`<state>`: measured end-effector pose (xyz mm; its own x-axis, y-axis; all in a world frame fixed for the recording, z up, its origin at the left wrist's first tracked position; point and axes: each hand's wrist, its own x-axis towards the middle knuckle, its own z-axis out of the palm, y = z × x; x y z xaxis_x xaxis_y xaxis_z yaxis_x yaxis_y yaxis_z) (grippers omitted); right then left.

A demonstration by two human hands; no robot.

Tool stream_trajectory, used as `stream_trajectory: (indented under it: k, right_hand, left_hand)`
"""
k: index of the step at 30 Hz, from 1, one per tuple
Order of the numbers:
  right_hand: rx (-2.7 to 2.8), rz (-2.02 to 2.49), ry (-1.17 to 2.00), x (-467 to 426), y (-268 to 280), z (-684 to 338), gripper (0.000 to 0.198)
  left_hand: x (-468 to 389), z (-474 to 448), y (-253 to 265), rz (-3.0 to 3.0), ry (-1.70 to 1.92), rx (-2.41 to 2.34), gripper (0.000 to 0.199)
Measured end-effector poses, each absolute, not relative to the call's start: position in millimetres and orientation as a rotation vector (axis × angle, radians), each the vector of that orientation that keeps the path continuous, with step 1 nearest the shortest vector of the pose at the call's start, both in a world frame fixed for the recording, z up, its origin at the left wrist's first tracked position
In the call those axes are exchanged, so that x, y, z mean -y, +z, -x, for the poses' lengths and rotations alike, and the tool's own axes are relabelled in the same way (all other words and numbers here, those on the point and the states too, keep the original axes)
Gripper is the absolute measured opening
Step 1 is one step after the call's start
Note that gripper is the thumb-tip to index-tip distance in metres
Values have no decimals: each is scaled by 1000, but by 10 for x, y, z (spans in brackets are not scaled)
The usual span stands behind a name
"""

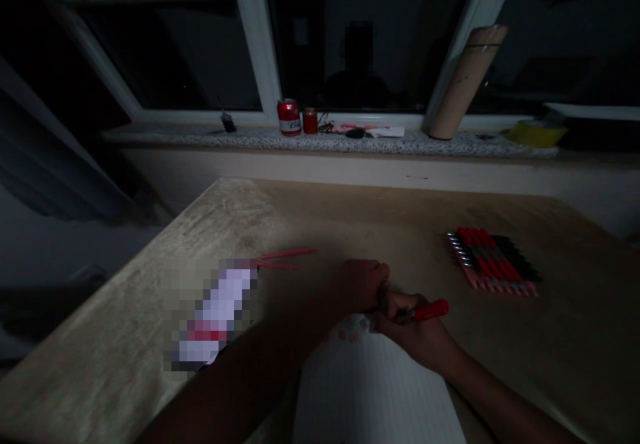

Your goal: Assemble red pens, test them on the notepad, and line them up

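Note:
My right hand is closed around a red pen, whose red end sticks out to the right above the hand. Its fingertips meet my left hand, which is curled into a closed shape at the top of the sheet; whatever its fingers may hold is hidden. Beneath both hands lies a lined white sheet of paper, with faint reddish marks near its top edge. My left forearm crosses over the left side of the sheet.
On the table, a row of red and black pens lies at right. A pixelated phone-like object and two thin pink sticks lie at left. The sill holds a red can, a small jar, a tall cylinder and yellow tape.

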<state>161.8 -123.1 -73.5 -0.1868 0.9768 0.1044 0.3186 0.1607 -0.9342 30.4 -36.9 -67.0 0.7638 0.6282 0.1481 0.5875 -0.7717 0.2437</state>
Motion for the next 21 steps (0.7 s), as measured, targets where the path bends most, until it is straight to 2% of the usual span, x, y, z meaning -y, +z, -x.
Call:
stream_trajectory:
  k: [14,21]
  right_hand:
    - [1583,1257,1187,1241,-727,-1618,35]
    - [1576,1285,1130,1261,-774,-1613,33]
  left_hand:
    - [368,-294,-659,-2772,328,-954,17]
    - [368,-299,-657,-2770,351,-959,16]
